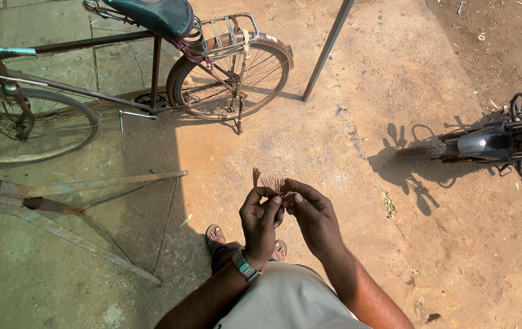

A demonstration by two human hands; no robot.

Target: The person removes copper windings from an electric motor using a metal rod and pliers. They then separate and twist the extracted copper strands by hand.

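While the person stands on the sandy ground (358, 122), both hands are raised in front of the body and meet around a small bundle of thin reddish strands (270, 183). The left hand (261, 222) is closed on the lower end of the bundle, thumb and fingers pinched together, a wristwatch (245, 265) on its wrist. The right hand (312, 216) is closed too, its fingertips pinching the same bundle just beside the left thumb, so the two grips touch or nearly touch.

The strands rise up and away from the grips, toward the far side of the scene, and fan out slightly to the left. Their long axis runs roughly near to far, tilted a little leftward, with the free ends above the left hand's knuckles. Both hands are equally close to the gripped base; the left hand sits nearer the loose tips.

Below the hands, the person's sandalled feet (215, 234) show on the ground. A bicycle (151, 73) stands far left, a metal frame (78, 207) lies to the left in shade, and the rear of a motorcycle (486, 143) stands at the right, well apart from the hands.
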